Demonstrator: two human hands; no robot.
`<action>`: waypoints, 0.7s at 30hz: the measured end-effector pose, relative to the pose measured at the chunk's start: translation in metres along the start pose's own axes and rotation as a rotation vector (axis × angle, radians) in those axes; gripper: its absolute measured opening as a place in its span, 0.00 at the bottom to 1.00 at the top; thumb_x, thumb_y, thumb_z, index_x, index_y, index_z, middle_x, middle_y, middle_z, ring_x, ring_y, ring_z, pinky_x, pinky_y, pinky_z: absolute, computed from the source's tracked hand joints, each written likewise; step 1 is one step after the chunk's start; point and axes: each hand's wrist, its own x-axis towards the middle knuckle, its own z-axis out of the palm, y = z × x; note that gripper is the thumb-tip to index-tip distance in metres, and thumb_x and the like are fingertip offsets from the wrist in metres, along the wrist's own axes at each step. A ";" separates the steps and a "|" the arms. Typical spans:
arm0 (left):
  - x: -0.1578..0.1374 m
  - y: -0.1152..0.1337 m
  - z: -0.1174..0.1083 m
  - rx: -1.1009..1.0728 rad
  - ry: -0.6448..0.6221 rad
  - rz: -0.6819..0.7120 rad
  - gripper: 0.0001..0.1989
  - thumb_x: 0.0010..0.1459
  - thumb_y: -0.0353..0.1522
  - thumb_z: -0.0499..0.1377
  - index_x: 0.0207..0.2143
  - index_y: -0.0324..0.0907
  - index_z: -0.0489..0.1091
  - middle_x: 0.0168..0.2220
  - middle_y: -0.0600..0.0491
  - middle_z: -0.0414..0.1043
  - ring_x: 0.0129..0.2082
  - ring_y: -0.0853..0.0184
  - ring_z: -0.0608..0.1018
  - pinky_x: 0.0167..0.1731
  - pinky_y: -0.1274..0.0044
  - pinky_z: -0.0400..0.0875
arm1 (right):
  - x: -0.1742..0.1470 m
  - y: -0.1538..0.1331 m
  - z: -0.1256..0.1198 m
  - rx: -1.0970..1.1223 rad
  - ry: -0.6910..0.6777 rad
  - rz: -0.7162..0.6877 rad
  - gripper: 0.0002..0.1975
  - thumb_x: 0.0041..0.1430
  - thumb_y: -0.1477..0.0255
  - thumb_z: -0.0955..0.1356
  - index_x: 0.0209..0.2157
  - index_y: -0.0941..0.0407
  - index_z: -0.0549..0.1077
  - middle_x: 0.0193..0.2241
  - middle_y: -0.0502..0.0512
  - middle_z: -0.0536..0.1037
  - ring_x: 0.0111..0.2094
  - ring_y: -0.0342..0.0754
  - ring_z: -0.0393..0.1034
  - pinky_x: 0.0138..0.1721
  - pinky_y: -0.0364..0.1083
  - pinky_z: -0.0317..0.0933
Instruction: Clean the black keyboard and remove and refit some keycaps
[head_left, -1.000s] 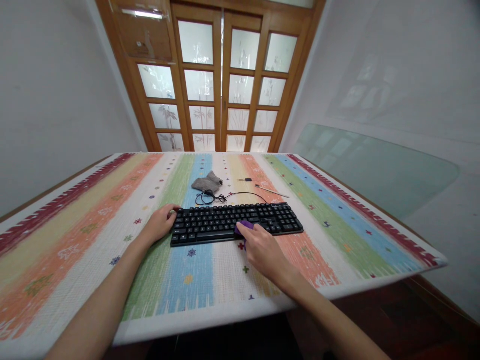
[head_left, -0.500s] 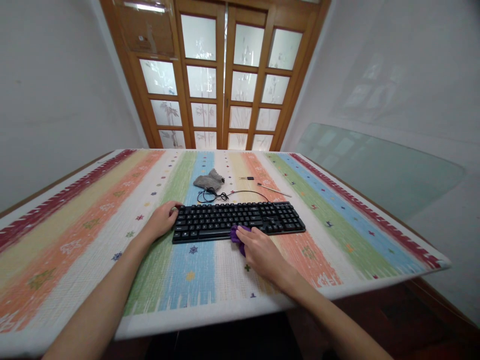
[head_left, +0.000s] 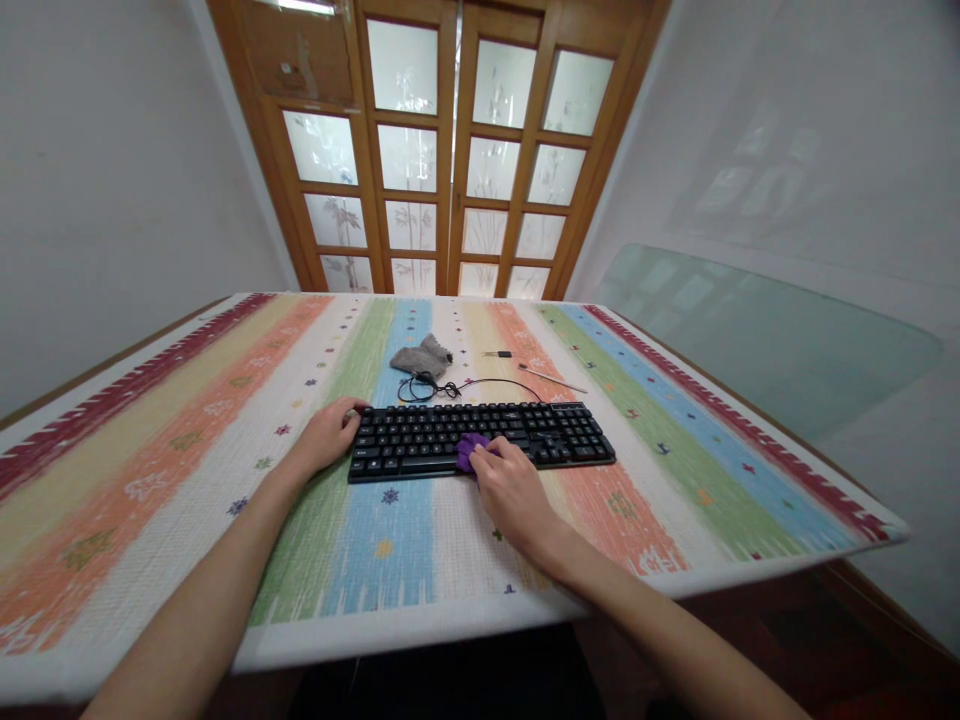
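A black keyboard (head_left: 427, 440) lies flat on the striped tablecloth in front of me. My left hand (head_left: 331, 435) grips its left end, the thumb bent against the side and the fingers at the far corner. In my right hand (head_left: 514, 490) is a bunched purple cloth (head_left: 470, 450), pinched in the fingers and resting on the keys near the right end of the space bar. The cloth covers a few keys there.
Behind the keyboard lie its coiled cable (head_left: 424, 387) and a crumpled grey cloth (head_left: 422, 357). To the right are a small black-handled item (head_left: 504, 354) and a thin stick-like brush (head_left: 553, 378). White walls flank the table; wooden glass-paned doors (head_left: 450, 150) stand beyond it.
My right hand has shifted the purple cloth slightly left and up, from the keyboard's front edge further onto the keys. My left hand stays at the keyboard's left end.
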 end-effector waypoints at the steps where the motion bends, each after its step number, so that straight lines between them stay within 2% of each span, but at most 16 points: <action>1: 0.000 0.000 0.000 0.000 -0.001 0.000 0.18 0.55 0.34 0.47 0.42 0.40 0.72 0.42 0.47 0.77 0.37 0.60 0.78 0.45 0.69 0.71 | 0.001 -0.003 0.001 -0.034 -0.005 -0.009 0.08 0.60 0.84 0.65 0.36 0.62 0.75 0.36 0.63 0.78 0.39 0.54 0.65 0.40 0.50 0.62; 3: 0.000 0.001 -0.001 0.001 -0.001 0.005 0.19 0.55 0.34 0.47 0.42 0.39 0.72 0.42 0.47 0.77 0.37 0.60 0.78 0.46 0.69 0.71 | 0.001 -0.009 0.004 -0.110 -0.010 -0.043 0.09 0.60 0.84 0.64 0.39 0.65 0.75 0.37 0.66 0.77 0.39 0.55 0.65 0.39 0.51 0.63; 6: 0.000 0.001 -0.001 0.002 -0.002 0.009 0.19 0.55 0.34 0.47 0.42 0.39 0.72 0.42 0.47 0.77 0.37 0.60 0.77 0.45 0.69 0.71 | 0.004 -0.016 0.007 -0.152 -0.027 -0.095 0.08 0.60 0.84 0.64 0.37 0.65 0.74 0.36 0.66 0.76 0.36 0.55 0.66 0.36 0.51 0.63; 13: 0.001 -0.002 0.001 -0.007 -0.002 0.021 0.19 0.55 0.35 0.47 0.42 0.39 0.72 0.41 0.46 0.77 0.37 0.60 0.77 0.45 0.69 0.71 | 0.017 -0.027 0.008 -0.087 -0.006 -0.189 0.06 0.61 0.83 0.64 0.35 0.64 0.74 0.34 0.64 0.76 0.35 0.52 0.66 0.37 0.49 0.63; 21: 0.001 -0.001 0.001 -0.003 -0.009 0.020 0.20 0.54 0.35 0.46 0.42 0.38 0.72 0.41 0.44 0.77 0.37 0.59 0.77 0.45 0.67 0.71 | 0.044 -0.041 0.004 0.042 -0.123 -0.288 0.06 0.62 0.81 0.65 0.34 0.62 0.74 0.33 0.61 0.77 0.36 0.51 0.66 0.38 0.48 0.61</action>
